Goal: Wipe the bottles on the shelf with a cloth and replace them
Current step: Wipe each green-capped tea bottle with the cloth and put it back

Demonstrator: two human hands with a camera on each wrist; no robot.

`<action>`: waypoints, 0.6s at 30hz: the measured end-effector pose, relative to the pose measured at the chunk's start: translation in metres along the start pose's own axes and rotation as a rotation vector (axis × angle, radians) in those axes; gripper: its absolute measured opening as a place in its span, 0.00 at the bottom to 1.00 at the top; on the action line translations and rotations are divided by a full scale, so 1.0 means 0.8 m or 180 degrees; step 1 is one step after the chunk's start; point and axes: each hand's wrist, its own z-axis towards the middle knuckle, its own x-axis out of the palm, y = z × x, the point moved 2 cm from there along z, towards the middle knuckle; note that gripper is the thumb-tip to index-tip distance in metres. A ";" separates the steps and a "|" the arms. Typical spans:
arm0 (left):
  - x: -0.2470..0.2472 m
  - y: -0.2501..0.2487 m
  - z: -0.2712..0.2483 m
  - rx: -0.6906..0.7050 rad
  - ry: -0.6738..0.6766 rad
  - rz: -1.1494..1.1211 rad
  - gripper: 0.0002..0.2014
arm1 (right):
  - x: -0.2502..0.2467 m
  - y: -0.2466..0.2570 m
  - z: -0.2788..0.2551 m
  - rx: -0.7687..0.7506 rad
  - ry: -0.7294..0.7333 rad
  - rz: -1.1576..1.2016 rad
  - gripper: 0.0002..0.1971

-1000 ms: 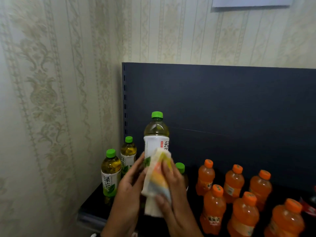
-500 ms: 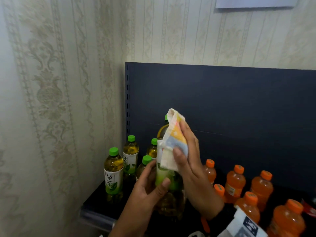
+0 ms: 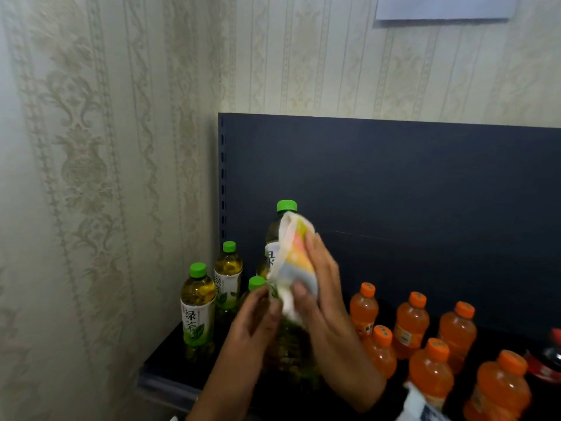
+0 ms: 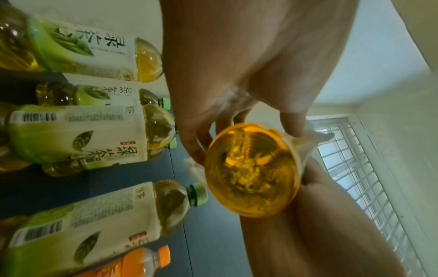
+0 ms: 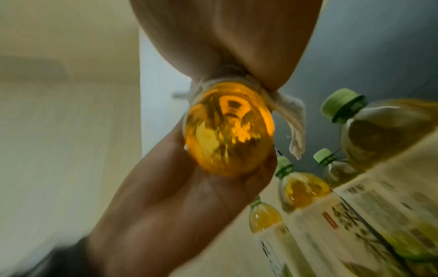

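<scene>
Tea bottles point(image 3: 198, 311) stand at the shelf's point(image 3: 164, 354) left end by the wall point(image 3: 91, 177), juice bottles point(image 3: 411, 326) to their right; the held bottle point(image 3: 280, 235) rises in front, between both hands.

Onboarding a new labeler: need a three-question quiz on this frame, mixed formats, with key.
1. True or false: the held bottle stands on the shelf.
2. Which hand presses the cloth on that bottle? A. left hand B. right hand
3. Fill in: the caps of the orange bottles are ____.

Key
1. False: it is lifted; the wrist views show its base in the air.
2. B; the left hand grips the bottle lower down.
3. Orange.
</scene>
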 end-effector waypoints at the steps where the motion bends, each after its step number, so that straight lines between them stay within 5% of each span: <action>1: 0.003 -0.002 -0.003 0.0055 0.0093 0.0063 0.30 | -0.006 0.004 0.009 0.0042 -0.0062 0.0137 0.30; 9: -0.026 -0.003 -0.001 0.0142 -0.0572 -0.0530 0.25 | 0.018 -0.027 -0.045 0.0184 0.0526 -0.0014 0.32; 12: -0.028 -0.006 0.001 -0.0020 -0.0509 -0.0528 0.24 | 0.030 -0.036 -0.060 0.0024 0.0518 -0.0405 0.33; 18: -0.010 -0.014 -0.003 0.0118 -0.0014 0.0339 0.27 | 0.008 -0.011 -0.008 0.0239 0.0014 0.0322 0.31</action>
